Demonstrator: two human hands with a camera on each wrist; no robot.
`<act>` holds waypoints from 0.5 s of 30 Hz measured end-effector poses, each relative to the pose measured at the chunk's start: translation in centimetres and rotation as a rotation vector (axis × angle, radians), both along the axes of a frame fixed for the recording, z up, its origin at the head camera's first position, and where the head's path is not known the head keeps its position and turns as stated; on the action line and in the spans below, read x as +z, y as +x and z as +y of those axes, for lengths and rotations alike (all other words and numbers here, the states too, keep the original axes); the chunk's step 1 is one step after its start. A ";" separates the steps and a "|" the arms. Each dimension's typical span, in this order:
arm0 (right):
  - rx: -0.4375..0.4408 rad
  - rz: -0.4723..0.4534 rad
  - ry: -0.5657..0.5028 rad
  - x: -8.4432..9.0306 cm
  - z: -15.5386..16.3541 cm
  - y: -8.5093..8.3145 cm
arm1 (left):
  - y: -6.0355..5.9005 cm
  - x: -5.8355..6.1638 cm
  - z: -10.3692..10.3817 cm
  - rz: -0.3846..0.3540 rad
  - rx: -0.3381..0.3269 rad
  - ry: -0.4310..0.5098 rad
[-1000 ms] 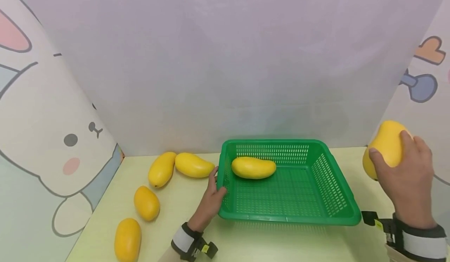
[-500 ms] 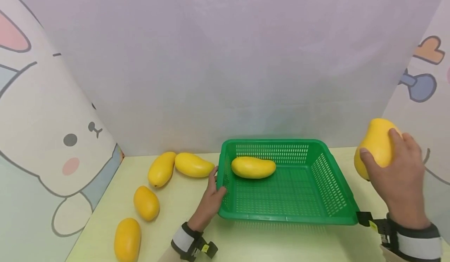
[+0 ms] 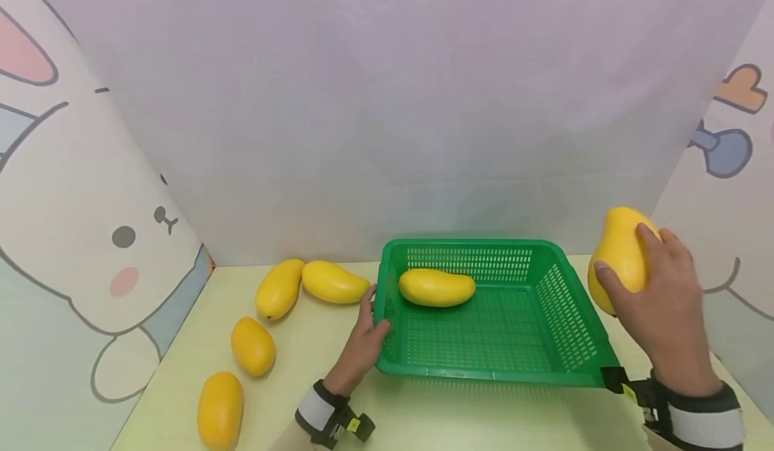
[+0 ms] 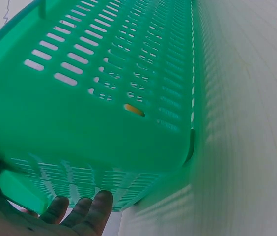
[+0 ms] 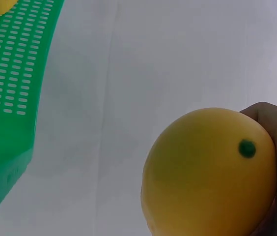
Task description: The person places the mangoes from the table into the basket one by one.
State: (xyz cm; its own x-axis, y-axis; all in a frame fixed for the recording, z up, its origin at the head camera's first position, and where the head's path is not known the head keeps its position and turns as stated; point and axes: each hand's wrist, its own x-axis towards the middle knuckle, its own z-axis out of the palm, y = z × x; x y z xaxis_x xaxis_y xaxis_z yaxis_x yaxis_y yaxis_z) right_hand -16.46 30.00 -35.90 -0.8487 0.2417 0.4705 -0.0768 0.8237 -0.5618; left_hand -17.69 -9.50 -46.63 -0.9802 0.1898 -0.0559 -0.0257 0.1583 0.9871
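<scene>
A green slotted basket (image 3: 471, 243) stands on the pale yellow table (image 3: 302, 370) with one yellow mango (image 3: 437, 288) lying in its far left part. My left hand (image 3: 365, 333) holds the basket's left wall, thumb over the rim and fingers outside; in the left wrist view the fingers (image 4: 82, 211) lie against the green wall (image 4: 104, 113). My right hand (image 3: 631, 259) grips a second mango (image 3: 617, 249) in the air, just right of and above the basket's right rim. The right wrist view shows this mango (image 5: 209, 172) close up and the basket's edge (image 5: 6, 98) at left.
Several loose mangoes lie on the table left of the basket: a pair (image 3: 278, 290) (image 3: 334, 281) by the back wall and two nearer ones (image 3: 252, 347) (image 3: 220, 411). Printed panels wall in the left, back and right sides.
My right hand has carried its mango leftward, closer to the basket's right rim. The left hand, the basket and the other mangoes have stayed put.
</scene>
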 end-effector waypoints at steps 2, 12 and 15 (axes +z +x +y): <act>0.018 -0.005 0.012 0.0 -0.3 0.0 | 0.0 0.0 0.0 -0.001 -0.001 0.004; 0.079 -0.017 0.038 -0.4 -2.0 0.1 | -0.2 -0.1 0.0 0.003 -0.004 0.012; 0.096 -0.021 0.041 -0.5 -2.3 0.1 | -0.2 -0.2 0.0 0.003 -0.002 0.016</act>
